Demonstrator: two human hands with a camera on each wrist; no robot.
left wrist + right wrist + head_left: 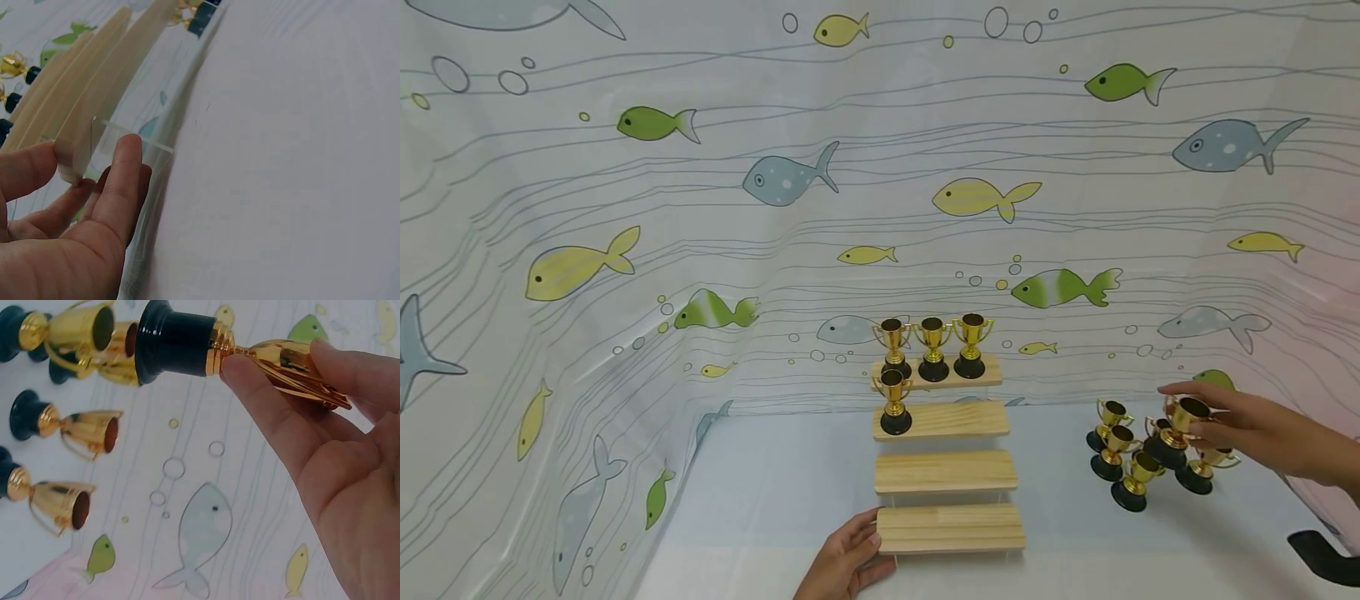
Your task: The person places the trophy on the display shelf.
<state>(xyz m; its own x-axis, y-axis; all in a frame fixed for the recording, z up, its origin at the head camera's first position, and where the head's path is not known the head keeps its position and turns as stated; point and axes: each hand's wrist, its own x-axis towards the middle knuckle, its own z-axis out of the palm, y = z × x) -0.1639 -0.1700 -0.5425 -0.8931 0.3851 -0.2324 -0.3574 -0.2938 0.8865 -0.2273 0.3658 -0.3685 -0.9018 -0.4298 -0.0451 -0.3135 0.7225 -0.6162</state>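
Note:
My right hand (1255,421) grips a small gold trophy cup (1183,417) with a black base, raised over the group at the right. In the right wrist view, thumb and fingers pinch this trophy (275,356) by its gold cup and stem. My left hand (846,554) holds the left end of the lowest step of a wooden tiered stand (951,529). From the left wrist, the thumb lies against the end of the step (78,144), with fingers below it. Three trophies (933,350) stand on the top step. Another trophy (895,404) stands on the second step's left end.
Several more trophies (1131,483) stand on the white table (760,483) at the right. A black curved object (1326,560) shows at the lower right edge. Behind everything rises a fish-patterned sheet (880,125), which also covers the left side. Thin clear supports (137,134) hold the steps.

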